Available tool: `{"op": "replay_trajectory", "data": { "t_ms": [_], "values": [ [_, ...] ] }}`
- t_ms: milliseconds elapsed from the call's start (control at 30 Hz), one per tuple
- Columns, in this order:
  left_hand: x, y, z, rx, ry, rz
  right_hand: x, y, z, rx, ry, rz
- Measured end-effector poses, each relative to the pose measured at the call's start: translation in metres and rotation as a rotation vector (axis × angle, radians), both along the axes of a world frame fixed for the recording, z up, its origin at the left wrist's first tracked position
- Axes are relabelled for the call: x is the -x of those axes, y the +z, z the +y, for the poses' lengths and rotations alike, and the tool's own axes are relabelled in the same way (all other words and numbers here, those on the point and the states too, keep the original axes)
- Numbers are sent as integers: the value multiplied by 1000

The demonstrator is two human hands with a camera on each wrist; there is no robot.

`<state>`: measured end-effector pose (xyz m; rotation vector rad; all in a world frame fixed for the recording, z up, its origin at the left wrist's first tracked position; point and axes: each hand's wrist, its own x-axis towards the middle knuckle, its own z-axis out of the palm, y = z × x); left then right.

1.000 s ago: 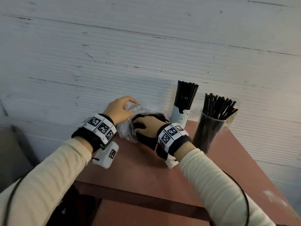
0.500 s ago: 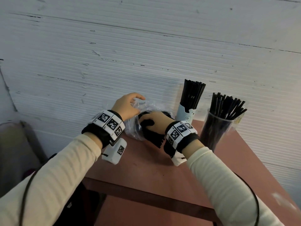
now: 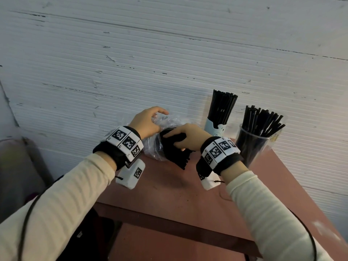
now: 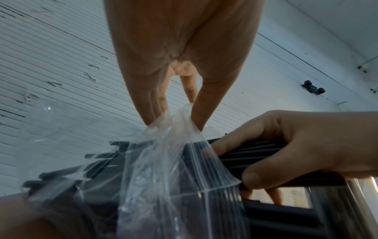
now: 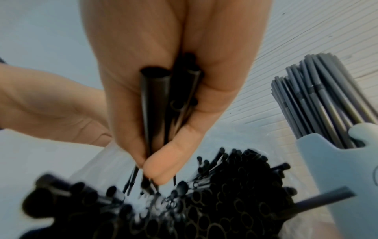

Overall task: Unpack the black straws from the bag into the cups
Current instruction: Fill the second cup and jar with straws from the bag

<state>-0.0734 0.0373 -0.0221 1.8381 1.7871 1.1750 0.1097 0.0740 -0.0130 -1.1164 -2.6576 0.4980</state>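
A clear plastic bag [image 3: 153,147] of black straws [image 3: 175,155] lies at the back of the reddish table [image 3: 169,194]. My left hand [image 3: 148,121] pinches the bag's rim [image 4: 174,122] between thumb and fingers. My right hand [image 3: 188,137] grips a small bunch of black straws [image 5: 155,103] at the bag's mouth, with the thumb pressed against the fingers. Behind it stands a pale blue cup [image 3: 214,129] packed with upright straws [image 3: 223,108]. To its right is a clear cup [image 3: 252,146], also full of straws [image 3: 263,119].
A white ribbed wall [image 3: 169,53] runs close behind the table. The table's front edge [image 3: 169,221] is near my arms. A dark grey shape [image 3: 18,176] sits low on the left. Cables trail from both wrists.
The view has shifted slightly. Both hands stay at the bag, with the right hand's fingers closing on a bunch of straws at the opening.
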Motion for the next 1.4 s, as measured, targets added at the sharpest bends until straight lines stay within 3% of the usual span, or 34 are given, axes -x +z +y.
{"op": "replay_trajectory", "data": {
  "t_ms": [233, 333, 500, 667, 767, 933, 1033, 1233, 1333, 1400],
  "values": [
    [-6, -2, -7, -164, -47, 164, -37, 17, -9, 39, 12, 6],
    [-19, 0, -11, -225, -179, 304, -56, 29, -16, 65, 20, 3],
    [-54, -5, -1, -104, -353, 598, -78, 41, -26, 86, 40, -13],
    [-85, -2, 9, -75, -267, 672, -94, 46, -39, 61, 34, -28],
    [-94, -3, 11, -135, -266, 584, -108, 51, -45, 40, 13, 13],
    [-106, 10, 4, -133, -367, 227, -136, 77, -65, -150, -35, 184],
    [-125, 16, -1, -151, -417, 27, -148, 90, -79, -318, -116, 352],
    [-162, 22, -8, -114, -541, -213, -146, 106, -83, -618, -118, 686],
    [-172, 15, -7, -77, -594, -301, -140, 105, -75, -735, -124, 659],
    [-177, 7, -6, -14, -629, -320, -137, 101, -68, -705, -124, 544]
  ]
}}
